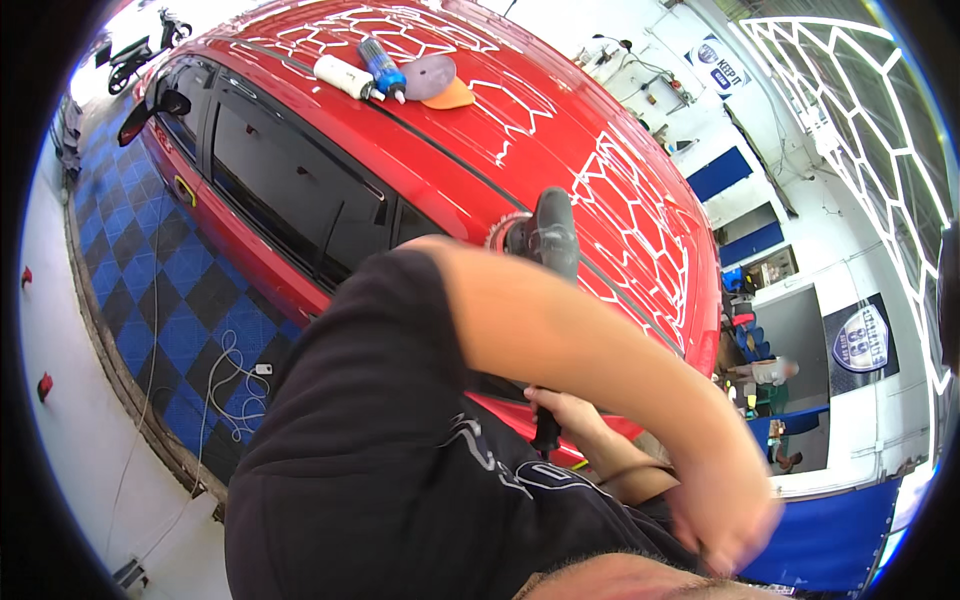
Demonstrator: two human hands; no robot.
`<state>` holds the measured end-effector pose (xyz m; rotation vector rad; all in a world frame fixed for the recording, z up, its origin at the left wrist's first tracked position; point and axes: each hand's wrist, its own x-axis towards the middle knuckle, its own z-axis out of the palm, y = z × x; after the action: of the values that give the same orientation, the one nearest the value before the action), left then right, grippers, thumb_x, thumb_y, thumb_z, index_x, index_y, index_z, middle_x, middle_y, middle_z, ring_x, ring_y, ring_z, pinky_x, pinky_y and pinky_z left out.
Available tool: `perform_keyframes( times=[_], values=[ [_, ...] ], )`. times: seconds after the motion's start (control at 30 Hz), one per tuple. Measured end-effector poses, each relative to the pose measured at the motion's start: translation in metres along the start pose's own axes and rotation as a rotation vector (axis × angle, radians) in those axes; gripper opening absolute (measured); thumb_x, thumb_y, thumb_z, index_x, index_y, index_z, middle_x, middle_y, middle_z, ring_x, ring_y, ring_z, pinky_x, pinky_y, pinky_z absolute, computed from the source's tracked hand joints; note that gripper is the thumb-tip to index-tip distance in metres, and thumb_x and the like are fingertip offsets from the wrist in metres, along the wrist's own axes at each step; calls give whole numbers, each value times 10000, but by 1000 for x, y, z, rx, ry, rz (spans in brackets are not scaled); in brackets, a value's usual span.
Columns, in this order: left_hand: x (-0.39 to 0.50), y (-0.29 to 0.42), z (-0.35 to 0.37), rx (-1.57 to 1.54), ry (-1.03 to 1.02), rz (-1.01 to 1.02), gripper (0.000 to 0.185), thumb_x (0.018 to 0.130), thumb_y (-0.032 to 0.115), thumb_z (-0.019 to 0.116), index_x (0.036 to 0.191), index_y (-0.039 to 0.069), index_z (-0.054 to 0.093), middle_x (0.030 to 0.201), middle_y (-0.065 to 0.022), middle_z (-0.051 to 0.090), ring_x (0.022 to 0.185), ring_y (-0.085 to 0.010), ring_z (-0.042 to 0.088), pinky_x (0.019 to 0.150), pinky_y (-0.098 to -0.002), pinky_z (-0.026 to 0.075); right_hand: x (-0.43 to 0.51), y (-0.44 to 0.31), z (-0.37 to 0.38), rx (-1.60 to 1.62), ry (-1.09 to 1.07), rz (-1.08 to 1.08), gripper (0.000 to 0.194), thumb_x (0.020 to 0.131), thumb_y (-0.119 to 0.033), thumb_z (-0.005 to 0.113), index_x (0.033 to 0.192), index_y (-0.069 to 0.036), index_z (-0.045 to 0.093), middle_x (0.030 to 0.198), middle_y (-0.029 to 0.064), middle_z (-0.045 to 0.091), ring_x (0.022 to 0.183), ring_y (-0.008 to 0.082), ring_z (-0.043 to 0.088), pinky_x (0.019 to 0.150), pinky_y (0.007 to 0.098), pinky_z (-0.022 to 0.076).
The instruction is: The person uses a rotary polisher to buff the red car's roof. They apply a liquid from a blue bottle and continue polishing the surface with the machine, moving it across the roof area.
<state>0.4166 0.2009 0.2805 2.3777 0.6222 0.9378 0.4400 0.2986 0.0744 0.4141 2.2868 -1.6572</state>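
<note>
My right hand (559, 412) grips the black rear handle of a power polisher. The polisher's dark head (553, 229) shows beyond my raised left arm, its round pad (508, 231) at the side edge of a glossy red car roof (480, 172). The arm hides the tool's middle. My left arm bends across my chest, bringing my blurred left hand (724, 525) near my right shoulder; what its fingers hold is unclear. A dark cord (637, 469) crosses my right forearm.
On the roof lie a white bottle (343, 76), a blue bottle (382, 69), a greyish-purple pad (429, 76) and an orange pad (451, 95). A white cord (232, 375) coils on the blue-and-black tiled floor (180, 330). A person (772, 371) is in the background.
</note>
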Motion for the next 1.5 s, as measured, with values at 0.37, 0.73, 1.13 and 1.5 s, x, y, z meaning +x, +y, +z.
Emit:
perform_keyframes(
  times=[0.37,0.73,1.13,1.5],
  values=[
    [-266,-16,102,-349,582,-1031,383,899,128,812,1233,-4,678,853,-96,737,768,-126,697,686,-324,557,-6,-24,18,5,10,105,481,900,-190,820,1287,23,629,907,86,710,756,145,679,682,329,570],
    [-339,-124,9,91,1276,-781,1279,882,459,852,1703,103,-62,1717,-218,203,1559,-348,291,1269,-477,237,-4,3,35,-47,185,-73,620,902,-290,803,1327,80,545,1146,317,712,1154,444,691,988,477,535],
    [-259,-177,-23,287,1088,-902,1250,918,502,778,1684,43,-96,1757,-239,7,1618,-353,106,1296,-483,149,-36,-5,10,48,280,165,652,926,-295,777,1391,65,495,1131,338,711,1135,451,698,978,476,546],
    [-153,-273,-37,41,944,-754,1242,913,400,779,1683,79,-140,1711,-238,156,1547,-354,280,1263,-476,248,-73,44,-35,1,623,167,551,894,-189,744,1317,80,515,993,347,707,1007,483,710,883,499,560]
  ],
)
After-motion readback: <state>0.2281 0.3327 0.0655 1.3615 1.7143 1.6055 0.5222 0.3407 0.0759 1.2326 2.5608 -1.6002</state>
